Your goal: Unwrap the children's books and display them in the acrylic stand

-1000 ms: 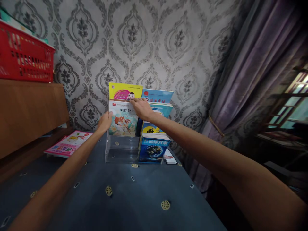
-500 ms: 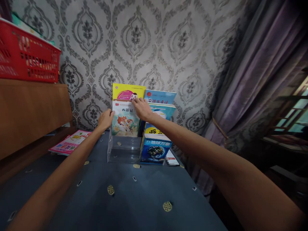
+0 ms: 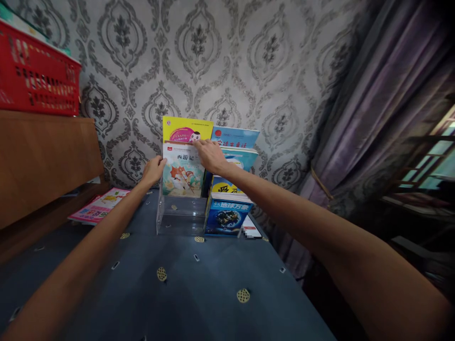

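Note:
A picture book with a pale cover (image 3: pixel 183 173) stands upright in the left column of a clear acrylic book rack (image 3: pixel 183 222). My left hand (image 3: pixel 153 170) is closed at the book's left edge, its thumb by the upper corner. My right hand (image 3: pixel 210 155) grips the top right corner, fingers bent over the upper edge and partly hiding it. Behind this book rises a yellow book (image 3: pixel 188 124). To the right, a light blue book (image 3: pixel 236 136), a teal book (image 3: pixel 245 158) and a dark blue book with a globe (image 3: pixel 227 218) stand in steps.
The rack stands on a blue patterned cloth (image 3: pixel 199 293) against a papered wall. At left, pink booklets (image 3: pixel 99 207) lie beside a wooden cabinet (image 3: pixel 50 161) bearing a red basket (image 3: pixel 39 71). A phone-like item (image 3: pixel 251 229) lies right of the rack, near a purple curtain (image 3: pixel 341 132).
The whole view has shifted slightly, so things sit a little higher and further left. Both hands stay at the same pale book, which has barely moved in the rack.

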A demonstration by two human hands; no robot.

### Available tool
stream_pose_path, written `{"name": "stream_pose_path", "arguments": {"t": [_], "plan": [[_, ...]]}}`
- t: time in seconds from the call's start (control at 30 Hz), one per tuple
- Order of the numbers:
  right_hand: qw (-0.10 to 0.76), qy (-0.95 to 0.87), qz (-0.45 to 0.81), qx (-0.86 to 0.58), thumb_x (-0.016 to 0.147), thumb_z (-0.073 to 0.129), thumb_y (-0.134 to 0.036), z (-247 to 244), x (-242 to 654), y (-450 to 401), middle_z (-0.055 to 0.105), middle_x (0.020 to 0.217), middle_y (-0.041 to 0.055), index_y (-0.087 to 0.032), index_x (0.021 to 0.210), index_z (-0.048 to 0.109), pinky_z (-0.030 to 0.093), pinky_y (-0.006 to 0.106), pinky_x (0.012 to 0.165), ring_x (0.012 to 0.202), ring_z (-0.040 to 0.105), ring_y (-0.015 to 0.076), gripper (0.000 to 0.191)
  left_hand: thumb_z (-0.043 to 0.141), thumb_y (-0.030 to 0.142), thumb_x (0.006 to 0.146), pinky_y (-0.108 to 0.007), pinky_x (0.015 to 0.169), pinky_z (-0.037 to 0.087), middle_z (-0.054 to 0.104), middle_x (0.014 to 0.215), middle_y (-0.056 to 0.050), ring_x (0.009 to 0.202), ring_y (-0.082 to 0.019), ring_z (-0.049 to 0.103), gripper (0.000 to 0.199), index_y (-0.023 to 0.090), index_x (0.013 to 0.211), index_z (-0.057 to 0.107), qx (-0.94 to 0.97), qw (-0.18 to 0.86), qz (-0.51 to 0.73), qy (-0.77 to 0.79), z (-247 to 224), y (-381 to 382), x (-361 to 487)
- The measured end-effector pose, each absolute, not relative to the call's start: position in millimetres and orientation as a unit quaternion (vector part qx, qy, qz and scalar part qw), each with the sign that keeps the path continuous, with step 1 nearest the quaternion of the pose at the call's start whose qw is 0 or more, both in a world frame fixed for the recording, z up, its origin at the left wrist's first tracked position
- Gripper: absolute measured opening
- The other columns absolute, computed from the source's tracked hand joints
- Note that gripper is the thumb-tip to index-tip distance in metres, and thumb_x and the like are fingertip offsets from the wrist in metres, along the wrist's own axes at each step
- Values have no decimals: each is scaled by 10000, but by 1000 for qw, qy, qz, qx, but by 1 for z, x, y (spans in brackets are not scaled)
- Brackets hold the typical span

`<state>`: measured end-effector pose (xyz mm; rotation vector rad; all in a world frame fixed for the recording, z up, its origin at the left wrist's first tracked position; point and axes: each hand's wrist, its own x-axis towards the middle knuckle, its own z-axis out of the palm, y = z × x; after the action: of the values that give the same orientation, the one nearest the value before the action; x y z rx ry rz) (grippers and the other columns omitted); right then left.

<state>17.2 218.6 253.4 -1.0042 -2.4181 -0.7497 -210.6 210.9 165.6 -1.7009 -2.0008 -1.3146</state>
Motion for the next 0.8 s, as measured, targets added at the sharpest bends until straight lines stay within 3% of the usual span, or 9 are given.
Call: {"name": "stream_pose_path", "arguments": {"t": [0.4,0.6,0.8], "plan": [[209,-862,-253,-387,966,396,-177,262,16,219,610,1266,203,-128,1338,519,423,467,894,1140,550,356,395,345,420,955,-329,823,458,718,937,-112,926,-265,627,394,177,919,654,-580,87,-453,-671,161,209,-211],[207,-858,-272,-383,969,366,-151,258,16,216,599,1262,195,-150,1315,542,405,449,903,1137,556,333,388,305,426,961,-350,848,465,718,1002,-125,966,-277,635,414,187,944,642,-582,65,-472,-658,158,213,-210],[211,-861,-262,-382,967,361,-153,256,20,211,590,1271,200,-141,1319,540,400,475,901,1146,530,343,395,309,449,944,-342,810,477,722,920,-99,895,-260,634,430,180,879,639,-585,47,-478,-654,158,209,-211]]}}
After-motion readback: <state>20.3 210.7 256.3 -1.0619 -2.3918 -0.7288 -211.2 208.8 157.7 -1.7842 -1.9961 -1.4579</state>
